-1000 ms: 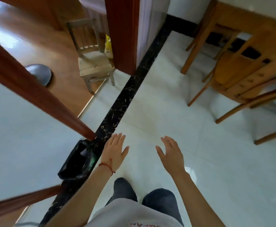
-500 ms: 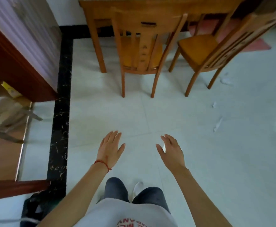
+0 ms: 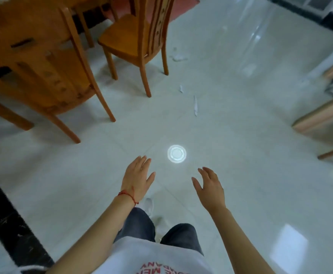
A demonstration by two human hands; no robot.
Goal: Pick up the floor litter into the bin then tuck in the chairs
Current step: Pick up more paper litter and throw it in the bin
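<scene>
Both hands hang out in front of the person over the pale tiled floor [image 3: 240,175], palms down and holding nothing. The left hand [image 3: 137,179] has its fingers straight and close together, thumb out to the side, its grip released; a thin red string bracelet [image 3: 127,195] circles that wrist. The right hand [image 3: 211,187] has its fingers loosely spread and a little bent, its grip likewise released.

The litter lies ahead of the hands on the floor. A long white paper strip [image 3: 195,105] lies nearest, well in front of the fingertips. A small white scrap [image 3: 181,89] sits just beyond it, near the front leg of the farther chair. A crumpled white piece [image 3: 178,57] lies farther off, to the right of that same chair. The bin is not in view.

2 wooden chairs stand on the left half of the view. The near chair [image 3: 43,72] fills the upper left, blurred, its back toward the camera. The farther chair [image 3: 136,36] stands to its right with its seat facing left and its back on the right side. Both stand apart from the litter.

A bright round reflection of a ceiling light [image 3: 176,153] shows on the tiles between and just ahead of the hands. A black marble strip [image 3: 9,220] runs along the lower left. Pale wooden furniture legs [image 3: 323,117] enter from the right edge. Dark trousers [image 3: 142,224] and a white shirt with red lettering [image 3: 151,260] show at the bottom.
</scene>
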